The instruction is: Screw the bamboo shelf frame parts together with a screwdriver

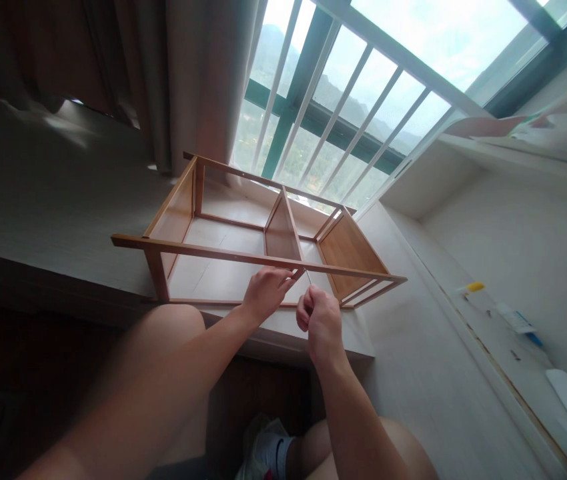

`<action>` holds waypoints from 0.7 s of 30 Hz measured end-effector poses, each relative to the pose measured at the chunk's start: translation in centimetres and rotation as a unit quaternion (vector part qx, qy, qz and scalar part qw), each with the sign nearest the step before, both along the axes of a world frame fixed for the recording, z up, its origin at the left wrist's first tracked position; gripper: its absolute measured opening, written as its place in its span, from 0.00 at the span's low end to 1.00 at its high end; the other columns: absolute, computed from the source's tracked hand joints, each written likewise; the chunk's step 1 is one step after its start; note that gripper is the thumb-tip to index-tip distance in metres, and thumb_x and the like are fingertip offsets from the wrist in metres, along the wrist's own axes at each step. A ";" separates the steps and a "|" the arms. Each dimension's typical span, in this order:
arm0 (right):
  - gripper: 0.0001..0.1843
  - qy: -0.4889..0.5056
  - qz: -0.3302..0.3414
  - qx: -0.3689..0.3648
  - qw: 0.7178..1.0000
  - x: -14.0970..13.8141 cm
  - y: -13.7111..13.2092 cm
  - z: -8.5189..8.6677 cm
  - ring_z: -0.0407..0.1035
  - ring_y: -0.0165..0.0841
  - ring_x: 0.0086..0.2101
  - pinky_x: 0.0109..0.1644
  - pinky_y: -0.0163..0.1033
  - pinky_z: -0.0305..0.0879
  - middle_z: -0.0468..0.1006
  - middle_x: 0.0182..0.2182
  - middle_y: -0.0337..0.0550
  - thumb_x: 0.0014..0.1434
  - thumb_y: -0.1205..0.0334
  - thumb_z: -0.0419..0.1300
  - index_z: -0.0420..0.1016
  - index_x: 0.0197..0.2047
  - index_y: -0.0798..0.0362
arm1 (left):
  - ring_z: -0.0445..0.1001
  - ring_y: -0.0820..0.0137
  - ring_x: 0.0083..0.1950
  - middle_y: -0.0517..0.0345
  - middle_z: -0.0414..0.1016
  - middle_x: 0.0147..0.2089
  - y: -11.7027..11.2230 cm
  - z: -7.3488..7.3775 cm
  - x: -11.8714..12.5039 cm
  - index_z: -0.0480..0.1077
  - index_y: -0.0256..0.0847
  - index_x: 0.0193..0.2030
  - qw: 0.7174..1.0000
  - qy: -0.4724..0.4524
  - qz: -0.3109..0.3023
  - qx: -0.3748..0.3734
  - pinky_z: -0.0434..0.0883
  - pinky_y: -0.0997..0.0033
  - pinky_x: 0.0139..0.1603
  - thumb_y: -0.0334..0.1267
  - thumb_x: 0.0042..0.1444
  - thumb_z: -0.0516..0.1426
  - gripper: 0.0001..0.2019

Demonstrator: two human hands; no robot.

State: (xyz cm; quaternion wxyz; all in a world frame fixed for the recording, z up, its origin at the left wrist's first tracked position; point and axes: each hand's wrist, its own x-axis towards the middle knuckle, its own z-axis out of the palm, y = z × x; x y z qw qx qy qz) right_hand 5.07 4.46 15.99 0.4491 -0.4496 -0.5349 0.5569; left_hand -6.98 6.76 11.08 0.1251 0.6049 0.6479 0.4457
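Head view: the left hand is gripping the front rail of the wooden shelf frame; the right hand is hovering beside, fingers pinched closed.

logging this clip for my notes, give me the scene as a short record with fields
place: white ledge under a barred window, curtain at left
main thing: wooden shelf frame lying on its side, with one middle divider
left hand: fingertips at the front rail, where the divider meets it
right hand: closed in a fist close to the rail, contents hidden
nearby: small items along the right wall, too small to name
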 end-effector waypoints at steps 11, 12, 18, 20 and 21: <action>0.24 -0.452 0.020 0.223 0.863 1.3 1.3 2.1 0.57 0.32 0.23 0.30 0.38 0.45 0.64 0.18 0.38 0.67 0.55 0.40 0.57 0.20 0.50 | 0.75 0.68 0.37 0.57 0.80 0.35 0.0 0.1 0.0 0.78 0.45 0.43 1.000 0.010 -0.001 -0.004 0.67 0.70 0.41 0.46 0.61 0.54 0.13; 0.24 -0.466 0.022 0.228 0.854 1.3 1.3 2.2 0.57 0.32 0.23 0.30 0.38 0.45 0.65 0.18 0.38 0.67 0.55 0.40 0.57 0.20 0.50 | 0.75 0.68 0.37 0.57 0.80 0.35 0.0 0.1 0.0 0.78 0.45 0.43 1.000 0.009 0.000 -0.006 0.67 0.70 0.41 0.46 0.61 0.54 0.13; 0.24 -0.556 0.035 0.258 0.789 1.9 1.6 3.1 0.57 0.32 0.23 0.29 0.39 0.42 0.69 0.20 0.41 0.68 0.57 0.40 0.62 0.22 0.51 | 0.74 0.68 0.36 0.56 0.80 0.35 -0.1 0.1 0.1 0.78 0.45 0.43 1.000 0.007 0.004 -0.007 0.67 0.71 0.41 0.46 0.61 0.54 0.13; 0.24 -0.595 0.046 0.280 0.752 2.1 1.7 3.4 0.60 0.33 0.24 0.29 0.40 0.42 0.71 0.22 0.43 0.69 0.58 0.40 0.65 0.24 0.52 | 0.74 0.68 0.36 0.57 0.79 0.35 -0.1 0.2 0.1 0.78 0.45 0.43 1.000 0.010 0.005 -0.007 0.67 0.71 0.40 0.45 0.61 0.54 0.13; 0.24 -0.614 0.056 0.291 0.731 2.1 1.7 3.6 0.61 0.33 0.25 0.29 0.40 0.41 0.72 0.22 0.44 0.69 0.58 0.40 0.67 0.25 0.52 | 0.74 0.68 0.36 0.57 0.79 0.34 -0.1 0.2 0.1 0.78 0.45 0.43 1.000 0.012 0.004 -0.008 0.67 0.71 0.40 0.45 0.61 0.54 0.13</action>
